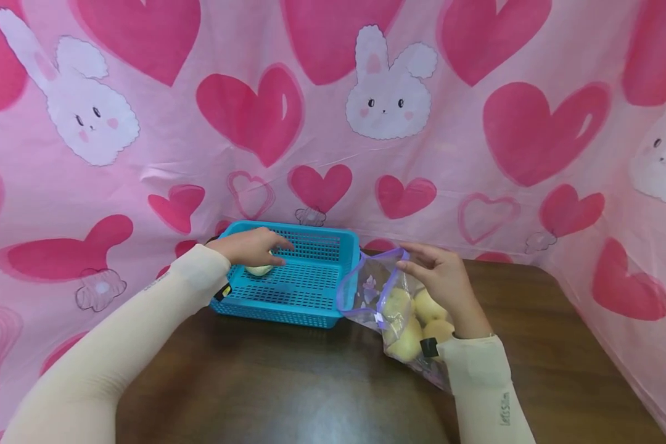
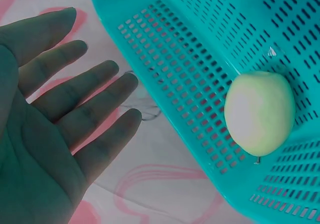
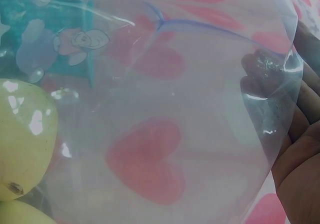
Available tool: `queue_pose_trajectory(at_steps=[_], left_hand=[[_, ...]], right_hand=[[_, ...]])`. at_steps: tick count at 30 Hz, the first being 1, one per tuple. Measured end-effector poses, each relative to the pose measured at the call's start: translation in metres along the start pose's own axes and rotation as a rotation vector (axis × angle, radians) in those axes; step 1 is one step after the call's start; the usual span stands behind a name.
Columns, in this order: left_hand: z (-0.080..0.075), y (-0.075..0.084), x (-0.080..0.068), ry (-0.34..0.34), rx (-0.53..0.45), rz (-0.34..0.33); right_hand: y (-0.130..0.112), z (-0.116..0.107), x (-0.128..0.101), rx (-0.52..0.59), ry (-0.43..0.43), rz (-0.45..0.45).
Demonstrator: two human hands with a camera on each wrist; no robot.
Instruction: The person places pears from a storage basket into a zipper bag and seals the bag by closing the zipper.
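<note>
Sleeved forearms reach in from the near edge of the table (image 1: 288, 382). At about 11 o'clock the left hand (image 1: 250, 246) hovers over the blue basket (image 1: 311, 308), fingers straight and spread, holding nothing; the wrist view shows its palm bare with one pale apple (image 2: 259, 113) lying apart from it on the basket floor. At about 1 o'clock the right hand (image 1: 444, 280) pinches the rim of the clear bag (image 1: 377, 290), holding its mouth toward the basket, with several apples (image 1: 405, 339) still inside. To my eye, one apple has just been set down and the step in hand is unloading the bag; the next move seems to call for the free hand to cross to the bag mouth. Dark brown wood carries everything, with pink heart-and-bunny cloth (image 1: 333, 123) hung behind and on both sides.
</note>
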State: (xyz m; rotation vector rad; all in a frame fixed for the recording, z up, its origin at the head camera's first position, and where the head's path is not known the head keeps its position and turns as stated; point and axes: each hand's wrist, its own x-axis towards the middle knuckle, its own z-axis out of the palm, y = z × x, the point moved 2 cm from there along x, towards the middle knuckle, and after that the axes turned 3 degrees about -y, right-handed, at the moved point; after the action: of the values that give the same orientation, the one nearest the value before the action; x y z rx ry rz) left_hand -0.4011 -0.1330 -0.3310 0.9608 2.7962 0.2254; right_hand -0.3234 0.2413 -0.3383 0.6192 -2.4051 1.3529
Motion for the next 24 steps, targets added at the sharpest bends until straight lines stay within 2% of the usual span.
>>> queue_pose_trajectory(at_steps=[5,10,21,24], left_hand=[[-0.002,-0.006,0.011,-0.016,-0.022,0.005],[-0.001,-0.018,0.016,-0.046,-0.029,-0.036],[0.002,-0.04,0.026,-0.037,-0.013,-0.119],[0.003,-0.046,0.027,-0.007,-0.002,-0.155]], right_hand=[[0.0,-0.003,-0.002,0.006,0.021,-0.013],[0.0,-0.001,-0.002,0.006,0.016,-0.033],[-0.001,0.001,0.0,0.0,0.009,-0.031],[0.0,0.001,0.0,-0.002,0.009,-0.032]])
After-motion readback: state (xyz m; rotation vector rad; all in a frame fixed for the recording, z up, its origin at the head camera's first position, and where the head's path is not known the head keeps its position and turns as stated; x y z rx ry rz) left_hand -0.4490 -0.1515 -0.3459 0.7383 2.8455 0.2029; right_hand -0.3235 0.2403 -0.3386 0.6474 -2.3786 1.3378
